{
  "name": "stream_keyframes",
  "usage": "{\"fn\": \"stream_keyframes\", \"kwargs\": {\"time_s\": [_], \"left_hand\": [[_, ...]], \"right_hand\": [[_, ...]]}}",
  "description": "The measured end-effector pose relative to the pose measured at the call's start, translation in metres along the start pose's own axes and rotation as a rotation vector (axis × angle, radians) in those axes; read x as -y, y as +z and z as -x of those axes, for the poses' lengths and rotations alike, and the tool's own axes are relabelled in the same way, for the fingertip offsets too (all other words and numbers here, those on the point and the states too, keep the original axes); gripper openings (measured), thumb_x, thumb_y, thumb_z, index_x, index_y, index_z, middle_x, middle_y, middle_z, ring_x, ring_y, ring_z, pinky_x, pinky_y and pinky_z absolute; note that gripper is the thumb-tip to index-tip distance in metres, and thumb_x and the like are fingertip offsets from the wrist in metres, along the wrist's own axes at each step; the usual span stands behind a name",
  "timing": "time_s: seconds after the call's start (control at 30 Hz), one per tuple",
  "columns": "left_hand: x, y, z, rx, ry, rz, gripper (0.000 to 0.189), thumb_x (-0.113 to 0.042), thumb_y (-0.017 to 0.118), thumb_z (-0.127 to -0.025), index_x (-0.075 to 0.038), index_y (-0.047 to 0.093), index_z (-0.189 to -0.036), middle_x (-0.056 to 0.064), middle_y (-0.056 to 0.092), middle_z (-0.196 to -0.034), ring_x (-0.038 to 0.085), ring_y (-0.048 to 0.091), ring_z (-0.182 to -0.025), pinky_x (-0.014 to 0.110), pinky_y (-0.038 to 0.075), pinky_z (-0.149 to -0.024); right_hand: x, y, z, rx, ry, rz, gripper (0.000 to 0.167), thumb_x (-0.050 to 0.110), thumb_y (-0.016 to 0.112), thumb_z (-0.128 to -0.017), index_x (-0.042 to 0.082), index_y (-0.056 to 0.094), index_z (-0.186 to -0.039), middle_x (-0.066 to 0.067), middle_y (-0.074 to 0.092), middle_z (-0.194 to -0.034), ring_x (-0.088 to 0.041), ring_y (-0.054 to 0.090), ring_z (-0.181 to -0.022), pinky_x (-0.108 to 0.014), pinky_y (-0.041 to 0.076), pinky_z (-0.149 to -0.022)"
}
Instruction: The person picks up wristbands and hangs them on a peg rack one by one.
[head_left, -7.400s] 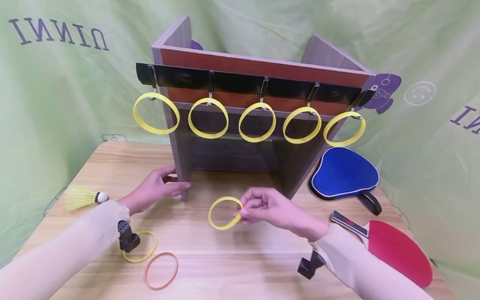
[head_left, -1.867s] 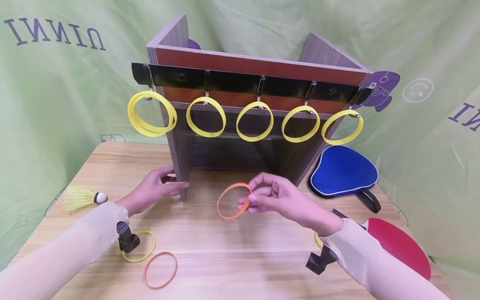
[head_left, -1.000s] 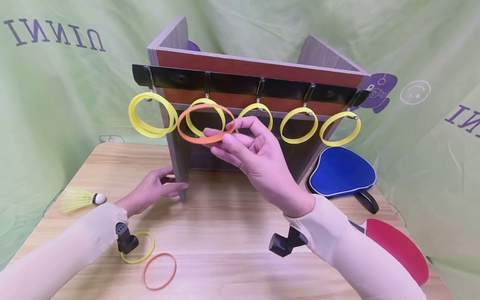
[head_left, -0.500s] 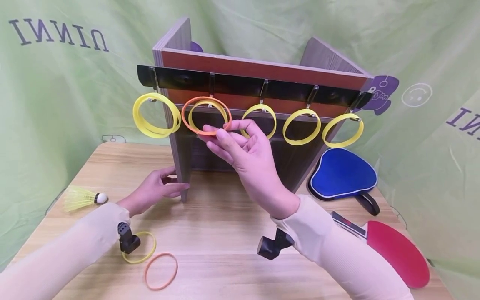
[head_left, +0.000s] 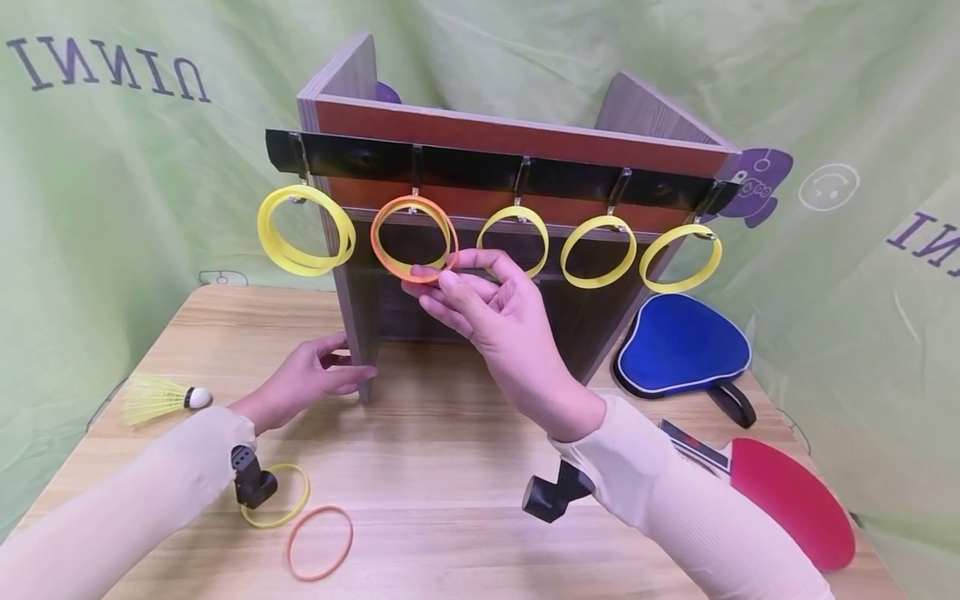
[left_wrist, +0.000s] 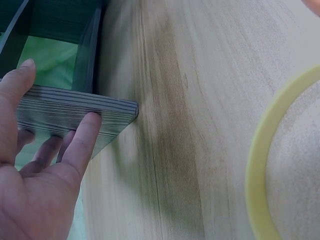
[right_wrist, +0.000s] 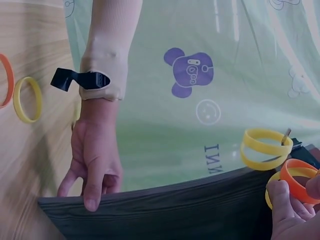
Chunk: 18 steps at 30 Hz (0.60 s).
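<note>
My right hand (head_left: 517, 325) pinches an orange silicone wristband (right_wrist: 291, 188) between thumb and fingers. In the head view the band lies round the tip of the second hook from the left, in front of the yellow wristband hanging there. That hook belongs to a black strip (head_left: 472, 167) across the front of a wooden stand (head_left: 525, 132). Two yellow wristbands (right_wrist: 260, 164) share the far left hook, while single yellow ones hang from the others. Low at the stand's left side panel, my left hand (head_left: 300, 382) grips the edge, thumb and fingers on opposite faces.
On the table (head_left: 420, 550) at front left lie a yellow wristband (head_left: 305, 493) and an orange wristband (head_left: 289, 546). A yellow shuttlecock (head_left: 157, 400) is at far left. To the right are a blue racket case (head_left: 686, 346) and a red table tennis racket (head_left: 795, 504).
A second yellow wristband has joined the far left hook. The right hand has picked up the orange wristband and raised it to the second hook. The left hand stays on the panel.
</note>
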<state>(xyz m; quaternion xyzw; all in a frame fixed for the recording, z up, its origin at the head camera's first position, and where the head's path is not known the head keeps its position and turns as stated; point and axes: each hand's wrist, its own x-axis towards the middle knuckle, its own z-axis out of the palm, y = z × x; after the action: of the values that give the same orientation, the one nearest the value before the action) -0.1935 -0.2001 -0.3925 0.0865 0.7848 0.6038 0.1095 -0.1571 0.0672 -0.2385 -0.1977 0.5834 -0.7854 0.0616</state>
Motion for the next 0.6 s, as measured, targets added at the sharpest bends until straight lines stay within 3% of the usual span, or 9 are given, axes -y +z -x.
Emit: {"fn": "stream_keyframes", "kwargs": {"time_s": [0.33,0.6], "left_hand": [[0.002,-0.001,0.000,-0.002,-0.010,-0.023,0.067,-0.018,0.076,-0.097,0.003,0.047,-0.153,0.033,0.057,-0.143,0.005,0.070,-0.101,0.036,0.066,-0.092],[0.003,-0.001,-0.002,0.003,-0.015,-0.010,0.067,-0.018,0.077,-0.097,0.002,0.046,-0.153,0.031,0.059,-0.141,0.009,0.071,-0.103,0.035,0.066,-0.092]], "right_hand": [[0.004,-0.015,0.009,0.092,0.078,0.098,0.020,0.002,0.053,-0.108,-0.001,0.048,-0.127,-0.034,0.066,-0.134,-0.046,0.067,-0.125,-0.038,0.058,-0.108],[0.009,-0.049,0.026,0.175,0.127,0.222,0.023,0.006,0.058,-0.107,-0.003,0.051,-0.127,-0.029,0.071,-0.129,-0.034,0.075,-0.117,-0.042,0.061,-0.103]]}}
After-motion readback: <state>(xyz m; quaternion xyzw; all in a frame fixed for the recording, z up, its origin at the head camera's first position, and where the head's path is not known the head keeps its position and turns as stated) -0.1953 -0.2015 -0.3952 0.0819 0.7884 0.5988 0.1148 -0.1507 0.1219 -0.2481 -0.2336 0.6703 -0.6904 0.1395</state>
